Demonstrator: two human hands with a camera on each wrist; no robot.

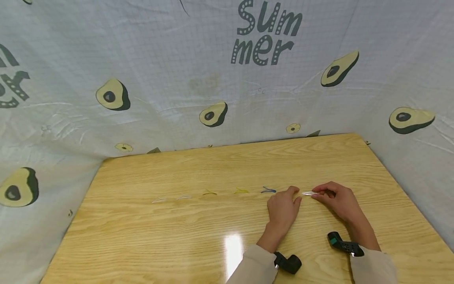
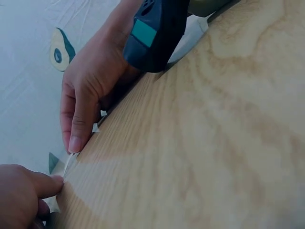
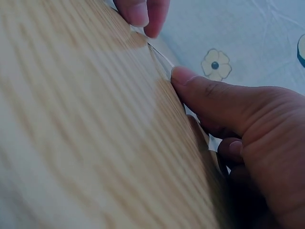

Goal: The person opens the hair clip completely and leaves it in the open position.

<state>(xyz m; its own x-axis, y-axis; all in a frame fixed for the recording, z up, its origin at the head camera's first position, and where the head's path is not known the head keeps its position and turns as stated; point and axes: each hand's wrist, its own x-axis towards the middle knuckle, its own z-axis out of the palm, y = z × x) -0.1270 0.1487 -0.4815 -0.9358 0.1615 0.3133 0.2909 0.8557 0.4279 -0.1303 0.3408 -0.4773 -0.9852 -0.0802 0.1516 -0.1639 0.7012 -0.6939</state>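
Observation:
My right hand (image 1: pixel 337 199) pinches one end of a white hair clip (image 1: pixel 307 193) between thumb and fingertips, low over the wooden table. To its left rests my left hand (image 1: pixel 283 207), thumb and forefinger spread a little, fingertips right by the clip's free end. The right wrist view shows the slim clip (image 3: pixel 162 55) slanting from the right thumb toward the left fingertips. Left of both hands lie a blue hair clip (image 1: pixel 268 190), a yellow clip (image 1: pixel 241 191), a darker yellow clip (image 1: pixel 209 192) and two pale clips, one whitish (image 1: pixel 184 197), one farther left (image 1: pixel 159 200).
The clips form a spaced row across the wooden table (image 1: pixel 142 236). A light cloth with avocado prints (image 1: pixel 213 114) hangs behind and at both sides. Each wrist carries a black camera, one by the right sleeve (image 1: pixel 344 245). Light glares on the front tabletop.

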